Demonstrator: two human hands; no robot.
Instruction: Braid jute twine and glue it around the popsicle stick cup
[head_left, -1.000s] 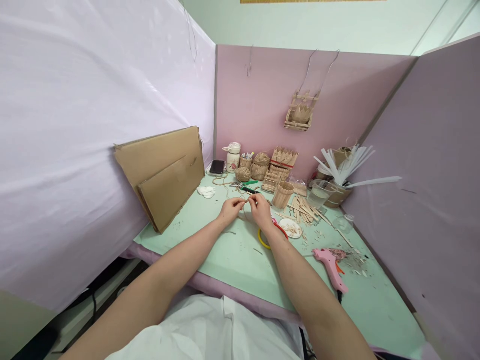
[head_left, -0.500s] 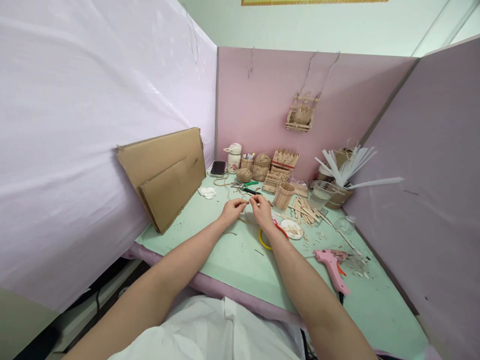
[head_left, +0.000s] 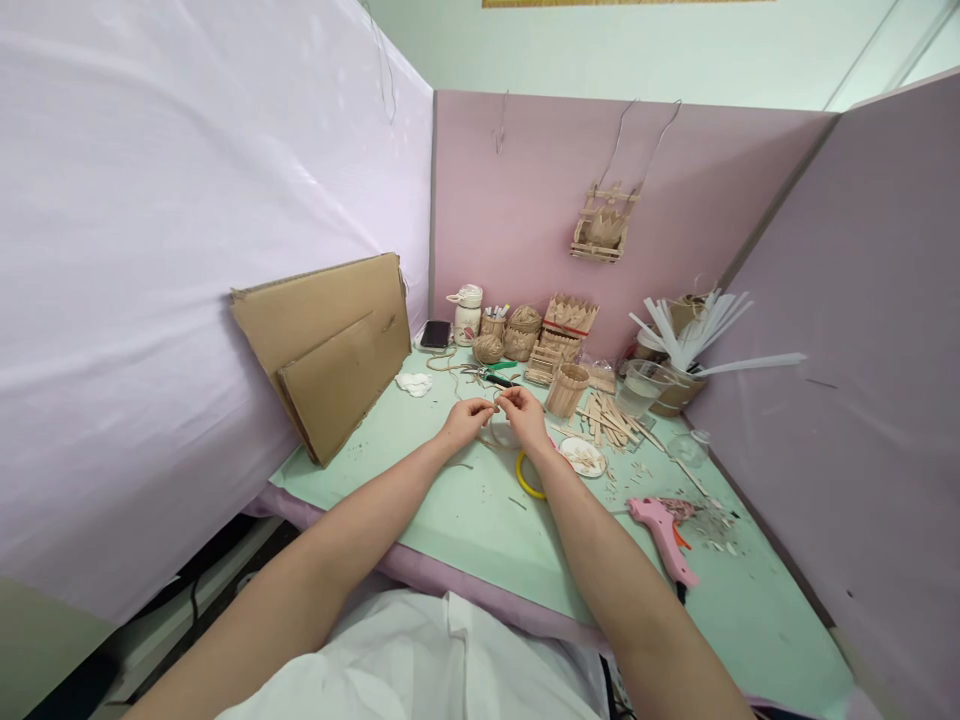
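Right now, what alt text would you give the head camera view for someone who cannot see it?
The left hand and right hand pinch a piece of twine over a green table. Around them lie a yellow ring, wooden sticks and a pink glue gun; cardboard leans on the left wall.

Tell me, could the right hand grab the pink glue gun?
Probably yes: nothing tall stands between the right hand and the pink plastic glue gun, though its fingers pinch thin tan twine.

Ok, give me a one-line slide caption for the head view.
Left hand and right hand pinch twine above the green table, beside craft sticks and a pink glue gun.
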